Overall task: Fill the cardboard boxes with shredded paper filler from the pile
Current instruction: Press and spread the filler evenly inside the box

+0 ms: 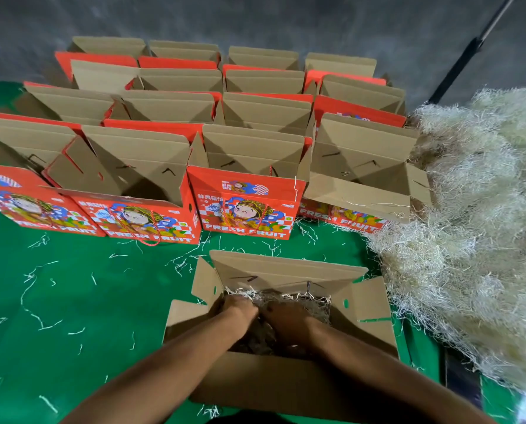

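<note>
Cardboard surrounds both your hands: they are sunk side by side into the open box (286,390) right in front of you, its four flaps standing out around them. Your left hand (240,310) and your right hand (286,319) lie knuckles up on the shredded paper filler (304,304) inside the box, touching each other. The fingers dip into the strands, so you cannot tell whether they clutch the filler or only press on it.

To the right of your hands, just beside the box, the big pale pile (469,224) of shredded paper spreads along the edge of the green worktop (71,301). Beyond your hands stand rows of red fruit boxes (246,206) with their brown flaps up, printed with a cartoon figure and the words FRESH FRUIT. Loose strands (32,289) lie scattered on the green surface to the left of your hands and between your box and the nearest row.
</note>
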Demonstrator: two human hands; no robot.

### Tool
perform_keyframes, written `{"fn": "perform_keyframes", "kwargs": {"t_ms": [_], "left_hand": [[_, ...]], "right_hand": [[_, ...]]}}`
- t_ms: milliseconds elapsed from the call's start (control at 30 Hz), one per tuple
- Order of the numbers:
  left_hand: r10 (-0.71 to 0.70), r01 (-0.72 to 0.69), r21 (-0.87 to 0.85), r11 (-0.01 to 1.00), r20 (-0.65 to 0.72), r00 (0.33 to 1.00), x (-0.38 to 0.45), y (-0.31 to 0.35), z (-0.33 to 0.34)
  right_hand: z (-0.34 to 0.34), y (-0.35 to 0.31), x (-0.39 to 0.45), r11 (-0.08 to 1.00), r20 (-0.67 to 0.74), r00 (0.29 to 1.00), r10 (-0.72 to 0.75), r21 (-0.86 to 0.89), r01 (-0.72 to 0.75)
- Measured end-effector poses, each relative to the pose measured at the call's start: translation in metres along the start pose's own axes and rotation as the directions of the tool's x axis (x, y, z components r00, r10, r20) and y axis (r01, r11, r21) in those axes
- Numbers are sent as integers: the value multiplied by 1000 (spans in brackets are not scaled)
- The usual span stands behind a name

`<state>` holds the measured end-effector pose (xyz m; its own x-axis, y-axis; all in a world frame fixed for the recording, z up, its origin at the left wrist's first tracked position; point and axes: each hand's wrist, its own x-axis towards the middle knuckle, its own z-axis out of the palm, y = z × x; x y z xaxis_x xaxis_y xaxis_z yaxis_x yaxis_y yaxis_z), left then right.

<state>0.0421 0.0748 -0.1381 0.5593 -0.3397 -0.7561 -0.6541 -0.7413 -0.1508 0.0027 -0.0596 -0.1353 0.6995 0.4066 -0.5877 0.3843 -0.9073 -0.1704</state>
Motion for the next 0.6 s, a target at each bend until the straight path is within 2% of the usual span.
{"fn": "perform_keyframes", "kwargs": {"t_ms": [233, 333, 433, 500, 600], "left_hand": [[-132, 127, 195, 973, 9, 991, 4, 3, 8], [-130, 118, 248, 962, 34, 991, 1, -2, 6], [-96, 84, 182, 980, 60, 994, -11, -4, -3], [-40, 39, 105, 994, 8, 999, -22, -4, -12], [87, -94, -17, 995, -222, 971, -32, -4, -27]], "right_hand": [[3, 16, -2, 982, 42, 986, 163, -108, -158], [-2, 16, -1, 967, 136, 959, 247, -96, -236], [-18, 16, -10, 962, 280, 927, 252, 34, -271], [-26, 15, -19, 971, 244, 948, 204, 71, -227], [-36, 19, -26, 965, 37, 966, 254, 62, -256]]}}
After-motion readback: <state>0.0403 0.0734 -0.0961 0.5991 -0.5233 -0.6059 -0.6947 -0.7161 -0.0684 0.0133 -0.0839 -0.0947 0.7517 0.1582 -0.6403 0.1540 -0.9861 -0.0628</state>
